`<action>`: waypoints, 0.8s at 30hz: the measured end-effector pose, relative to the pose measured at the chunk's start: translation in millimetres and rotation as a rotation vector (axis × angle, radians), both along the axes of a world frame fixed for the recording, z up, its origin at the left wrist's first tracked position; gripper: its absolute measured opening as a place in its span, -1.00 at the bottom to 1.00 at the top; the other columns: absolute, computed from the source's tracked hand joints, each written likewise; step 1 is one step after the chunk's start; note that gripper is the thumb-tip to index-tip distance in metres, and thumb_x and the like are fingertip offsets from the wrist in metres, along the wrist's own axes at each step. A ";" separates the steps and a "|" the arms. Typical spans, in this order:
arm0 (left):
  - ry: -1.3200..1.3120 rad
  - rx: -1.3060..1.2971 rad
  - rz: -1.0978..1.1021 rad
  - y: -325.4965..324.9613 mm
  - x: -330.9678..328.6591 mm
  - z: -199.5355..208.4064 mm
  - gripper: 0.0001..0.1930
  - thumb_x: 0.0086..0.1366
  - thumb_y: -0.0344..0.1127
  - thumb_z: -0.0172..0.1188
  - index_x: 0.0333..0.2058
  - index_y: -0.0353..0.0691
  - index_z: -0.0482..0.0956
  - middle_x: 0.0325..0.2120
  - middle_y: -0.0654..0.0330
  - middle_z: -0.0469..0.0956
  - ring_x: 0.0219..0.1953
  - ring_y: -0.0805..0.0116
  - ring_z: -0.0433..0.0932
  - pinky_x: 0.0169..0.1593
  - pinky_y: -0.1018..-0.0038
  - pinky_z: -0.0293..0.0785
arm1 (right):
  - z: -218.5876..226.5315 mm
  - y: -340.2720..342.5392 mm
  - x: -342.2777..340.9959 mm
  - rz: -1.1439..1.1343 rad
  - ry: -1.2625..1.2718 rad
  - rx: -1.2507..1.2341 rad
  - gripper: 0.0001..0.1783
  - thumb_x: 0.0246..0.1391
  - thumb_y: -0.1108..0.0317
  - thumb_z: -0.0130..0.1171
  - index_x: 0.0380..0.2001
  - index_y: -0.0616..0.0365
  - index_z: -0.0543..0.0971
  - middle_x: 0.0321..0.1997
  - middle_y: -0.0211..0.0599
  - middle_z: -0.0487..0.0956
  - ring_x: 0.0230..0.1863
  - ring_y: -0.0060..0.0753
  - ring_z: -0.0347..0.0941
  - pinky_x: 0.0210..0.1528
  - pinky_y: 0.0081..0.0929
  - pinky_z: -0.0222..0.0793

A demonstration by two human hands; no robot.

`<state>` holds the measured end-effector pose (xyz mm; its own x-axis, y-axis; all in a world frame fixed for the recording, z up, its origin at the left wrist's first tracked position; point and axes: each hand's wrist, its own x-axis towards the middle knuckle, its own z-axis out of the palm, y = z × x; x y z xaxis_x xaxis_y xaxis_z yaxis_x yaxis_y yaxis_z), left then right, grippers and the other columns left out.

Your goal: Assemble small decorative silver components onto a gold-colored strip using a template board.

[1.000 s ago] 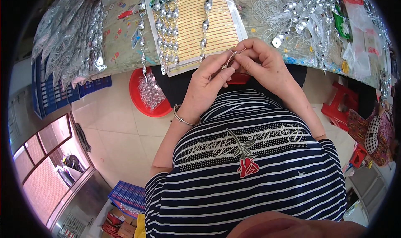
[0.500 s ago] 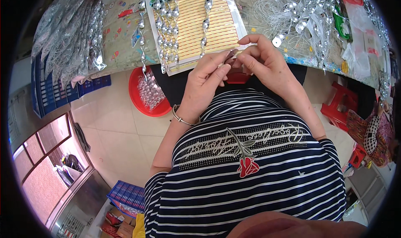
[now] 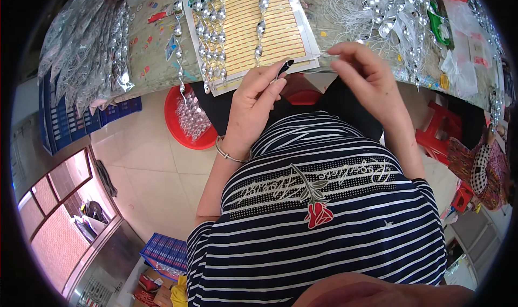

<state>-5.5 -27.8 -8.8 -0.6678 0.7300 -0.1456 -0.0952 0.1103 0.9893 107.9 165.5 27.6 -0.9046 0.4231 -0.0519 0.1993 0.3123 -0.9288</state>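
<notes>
My left hand (image 3: pixel 252 103) is closed, its thumb and index finger pinching a small dark shiny piece (image 3: pixel 286 66) just off the table's front edge. Whether it is a bead I cannot make out. To its right, my right hand (image 3: pixel 369 80) is raised, with a gap between thumb and index fingertip; any fine thread there is too thin to tell. Beyond the left hand, a strand of silvery faceted beads (image 3: pixel 261 26) lies on a yellow sheet with red wavy lines (image 3: pixel 286 35). More bead strands (image 3: pixel 211 40) hang side by side along the sheet's left part.
Bagged silvery strands (image 3: pixel 89 43) are heaped at the table's left. White threads and silvery beads (image 3: pixel 386 16) lie at the right, near a green tool or holder (image 3: pixel 440 26). Below stand a red basin (image 3: pixel 175 129) of clear packets, a blue crate (image 3: pixel 70 110) and a red stool (image 3: pixel 437 126).
My right hand has moved away to the right from my left hand, its fingers spreading apart. My left hand has shifted slightly left, and the dark piece now shows more plainly.
</notes>
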 end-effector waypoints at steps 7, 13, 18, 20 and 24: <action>0.221 -0.068 -0.132 -0.3 3.7 -3.8 -0.71 0.24 -0.46 0.10 -0.05 -0.27 0.51 -0.25 0.27 0.44 -0.35 0.58 0.39 -0.32 0.69 0.33 | -5.7 -21.6 -23.4 0.168 0.143 0.189 -0.80 -0.05 0.42 0.25 -0.28 0.08 0.58 -0.40 -0.44 0.34 -0.51 -0.64 0.19 -0.48 -0.69 0.10; 0.295 -0.054 -0.157 -6.6 9.8 -7.9 -0.75 0.21 -0.47 0.14 -0.11 -0.32 0.51 -0.28 0.24 0.43 -0.28 0.50 0.42 -0.23 0.63 0.35 | -15.8 -25.5 -19.8 0.188 0.158 0.228 -0.89 -0.04 0.42 0.25 -0.39 0.14 0.56 -0.37 -0.40 0.36 -0.47 -0.59 0.25 -0.46 -0.65 0.17; 0.150 -0.095 -0.185 -8.5 11.4 -1.1 -0.68 0.18 -0.40 0.15 -0.05 -0.17 0.54 -0.29 0.17 0.45 -0.22 0.36 0.45 -0.11 0.55 0.35 | -19.5 -20.5 -17.0 0.156 0.113 0.049 -0.92 0.05 0.42 0.18 -0.40 0.19 0.52 -0.36 -0.43 0.35 -0.42 -0.63 0.28 -0.42 -0.67 0.22; 0.204 -0.107 -0.229 -8.4 8.9 -1.9 -0.67 0.20 -0.43 0.14 -0.03 -0.19 0.53 -0.25 0.22 0.43 -0.23 0.45 0.42 -0.15 0.60 0.34 | -22.1 -15.2 -19.0 0.143 0.085 0.034 -0.87 0.06 0.37 0.15 -0.40 0.22 0.52 -0.36 -0.31 0.40 -0.42 -0.53 0.40 -0.37 -0.65 0.32; 0.166 -0.069 -0.279 -11.6 9.4 0.0 -0.68 0.20 -0.46 0.14 -0.03 -0.24 0.52 -0.19 0.23 0.44 -0.18 0.49 0.42 -0.12 0.62 0.34 | -16.3 -21.2 -17.9 0.129 0.004 -0.282 -0.84 0.12 0.35 0.10 -0.38 0.25 0.50 -0.40 -0.37 0.44 -0.41 -0.62 0.37 -0.34 -0.66 0.31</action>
<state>3.9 -39.5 -8.8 -0.4625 0.8802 -0.1067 0.1099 0.1763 0.9782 90.0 144.4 11.3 -0.9504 0.2739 -0.1470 0.1706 0.0643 -0.9832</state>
